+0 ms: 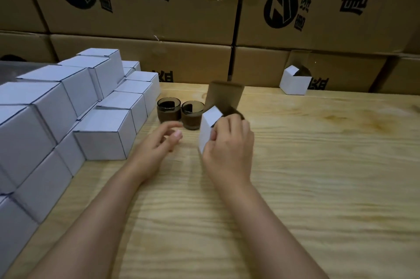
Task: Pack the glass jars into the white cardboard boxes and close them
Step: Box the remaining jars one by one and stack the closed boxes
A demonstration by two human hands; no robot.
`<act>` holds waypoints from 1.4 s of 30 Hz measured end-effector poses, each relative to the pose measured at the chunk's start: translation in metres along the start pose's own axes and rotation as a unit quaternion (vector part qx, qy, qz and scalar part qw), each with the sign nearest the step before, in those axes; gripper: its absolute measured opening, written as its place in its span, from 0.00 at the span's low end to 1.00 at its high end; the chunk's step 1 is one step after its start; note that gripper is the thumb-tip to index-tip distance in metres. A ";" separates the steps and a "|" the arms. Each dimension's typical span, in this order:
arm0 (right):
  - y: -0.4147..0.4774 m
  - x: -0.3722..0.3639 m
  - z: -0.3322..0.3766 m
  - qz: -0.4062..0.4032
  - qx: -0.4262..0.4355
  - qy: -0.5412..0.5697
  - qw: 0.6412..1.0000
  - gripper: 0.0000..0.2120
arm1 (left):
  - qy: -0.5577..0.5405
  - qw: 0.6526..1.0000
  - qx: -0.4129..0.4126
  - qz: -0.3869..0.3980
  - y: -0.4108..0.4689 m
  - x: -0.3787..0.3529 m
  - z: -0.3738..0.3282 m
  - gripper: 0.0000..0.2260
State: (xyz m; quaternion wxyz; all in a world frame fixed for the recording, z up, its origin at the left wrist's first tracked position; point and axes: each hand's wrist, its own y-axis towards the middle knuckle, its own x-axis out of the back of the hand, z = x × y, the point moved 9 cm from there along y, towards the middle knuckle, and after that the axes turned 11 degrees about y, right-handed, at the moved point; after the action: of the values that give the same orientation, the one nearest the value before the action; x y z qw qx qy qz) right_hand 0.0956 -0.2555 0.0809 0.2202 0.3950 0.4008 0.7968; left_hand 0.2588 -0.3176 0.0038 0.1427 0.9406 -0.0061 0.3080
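Note:
Two dark glass jars (168, 110) (192, 114) stand side by side on the wooden table (318, 165), just behind my hands. My right hand (228, 149) grips an open white cardboard box (208, 126) whose brown lid flap (225, 94) stands up behind it. The box's inside is hidden by my fingers. My left hand (156, 144) hovers open just in front of the jars, fingers spread, holding nothing.
Several closed white boxes (68, 106) are stacked in steps along the left side. Another open white box (295, 83) sits at the table's back right. Large brown printed cartons (204, 5) form a wall behind the table.

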 end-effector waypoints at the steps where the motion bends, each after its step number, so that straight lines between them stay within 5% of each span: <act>1: -0.006 -0.003 0.006 0.009 -0.002 -0.004 1.000 0.05 | -0.029 1.000 -0.008 -0.007 0.000 0.001 -0.003 0.23; 8: -0.026 -0.013 0.030 0.037 0.045 0.022 0.998 0.02 | -0.164 0.985 -0.041 -0.030 0.004 -0.019 -0.025 0.26; 12: -0.019 -0.001 0.026 0.006 0.065 0.164 0.984 0.06 | -0.150 0.985 -0.064 -0.046 0.002 -0.021 -0.033 0.31; 18: -0.011 0.008 -0.004 -0.035 0.053 0.155 0.986 0.10 | -0.142 0.985 -0.070 -0.062 0.002 -0.017 -0.033 0.31; 26: -0.014 -0.006 -0.071 -0.038 -0.223 0.258 0.939 0.06 | -0.102 0.984 -0.101 -0.103 -0.001 -0.013 -0.044 0.16; 30: -0.013 -0.013 -0.072 -0.005 -0.231 0.273 0.934 0.09 | -0.024 0.988 -0.131 -0.084 0.000 -0.017 -0.051 0.09; 34: -0.012 -0.022 -0.070 0.046 -0.231 0.328 0.915 0.16 | -0.003 0.991 -0.129 -0.040 -0.002 -0.022 -0.058 0.13; 42: -0.008 -0.029 -0.078 0.129 -0.227 0.262 0.929 0.29 | -0.206 0.977 -0.031 -0.036 -0.003 -0.025 -0.037 0.16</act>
State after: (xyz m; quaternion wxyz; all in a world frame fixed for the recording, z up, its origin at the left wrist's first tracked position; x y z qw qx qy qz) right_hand 0.0502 -0.3059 0.0329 0.0862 0.1600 0.1980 0.9632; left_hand 0.2179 -0.3063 0.0169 0.1781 0.9787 -0.0114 0.1018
